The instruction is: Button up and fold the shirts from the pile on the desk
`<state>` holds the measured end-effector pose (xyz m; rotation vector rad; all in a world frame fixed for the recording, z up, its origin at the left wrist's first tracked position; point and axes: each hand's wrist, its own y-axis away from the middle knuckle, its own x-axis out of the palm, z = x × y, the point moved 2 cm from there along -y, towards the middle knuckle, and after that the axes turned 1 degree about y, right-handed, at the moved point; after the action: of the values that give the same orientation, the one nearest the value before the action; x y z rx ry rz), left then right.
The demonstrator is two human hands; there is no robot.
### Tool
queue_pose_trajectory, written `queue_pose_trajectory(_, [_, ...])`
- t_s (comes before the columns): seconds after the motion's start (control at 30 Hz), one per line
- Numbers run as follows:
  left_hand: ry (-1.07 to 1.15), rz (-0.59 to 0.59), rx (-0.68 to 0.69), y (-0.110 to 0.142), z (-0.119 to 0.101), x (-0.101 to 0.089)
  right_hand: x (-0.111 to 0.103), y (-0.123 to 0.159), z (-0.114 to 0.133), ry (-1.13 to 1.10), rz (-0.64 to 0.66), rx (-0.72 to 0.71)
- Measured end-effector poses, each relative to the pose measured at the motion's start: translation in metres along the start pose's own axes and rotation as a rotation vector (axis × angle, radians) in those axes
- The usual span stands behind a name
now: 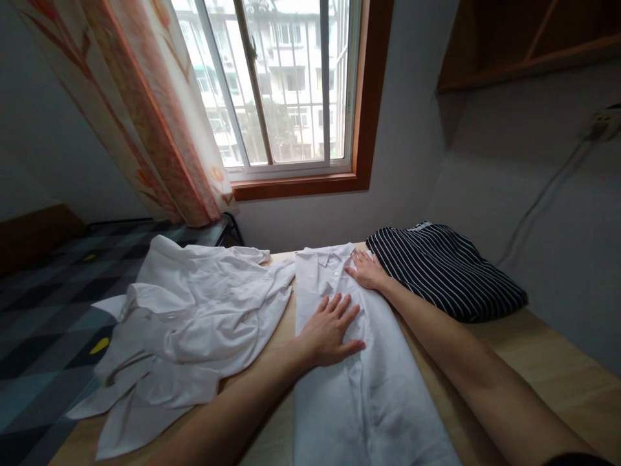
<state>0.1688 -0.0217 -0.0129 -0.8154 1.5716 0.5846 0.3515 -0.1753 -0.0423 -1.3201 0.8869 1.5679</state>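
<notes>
A white button-up shirt point(334, 401) lies folded into a long strip on the wooden table, its collar toward the window. My left hand point(332, 329) rests flat on the shirt's front with the fingers spread. Farther up, beside the collar, my right hand point(367, 268) is laid on the shirt's right edge, fingers stretched out. Left of the strip a second white shirt point(204, 310) is spread in a crumpled heap. Close to my right hand sits a folded black garment with white stripes point(441, 268).
The pale wooden table point(548, 362) runs beneath the clothes. A bed with a dark checked cover point(43, 330) stands at the left. Behind are a floral curtain point(160, 129) and a window point(291, 90). A wall shelf point(524, 65) and a cable point(543, 194) are at the right.
</notes>
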Motion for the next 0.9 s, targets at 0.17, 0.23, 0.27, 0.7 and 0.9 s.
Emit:
queue_pose_trajectory(0.17, [0.039,-0.038,0.067,-0.023,0.023,-0.015,-0.001,0.003,-0.006,-0.054,-0.293,0.054])
queue_pose_trajectory(0.23, [0.029,-0.106,-0.014,-0.045,0.046,-0.023,-0.004,0.009,-0.008,-0.078,-0.421,0.051])
queue_pose_trajectory(0.27, [-0.013,-0.141,-0.070,-0.058,0.058,-0.026,-0.005,0.011,-0.008,-0.084,-0.452,0.034])
queue_pose_trajectory(0.7, [-0.148,-0.202,-0.170,-0.140,0.120,-0.025,-0.011,0.009,-0.001,-0.066,-0.233,-0.148])
queue_pose_trajectory(0.9, [0.146,-0.148,-0.110,-0.117,0.118,-0.031,-0.011,0.007,-0.006,-0.184,-0.245,-0.078])
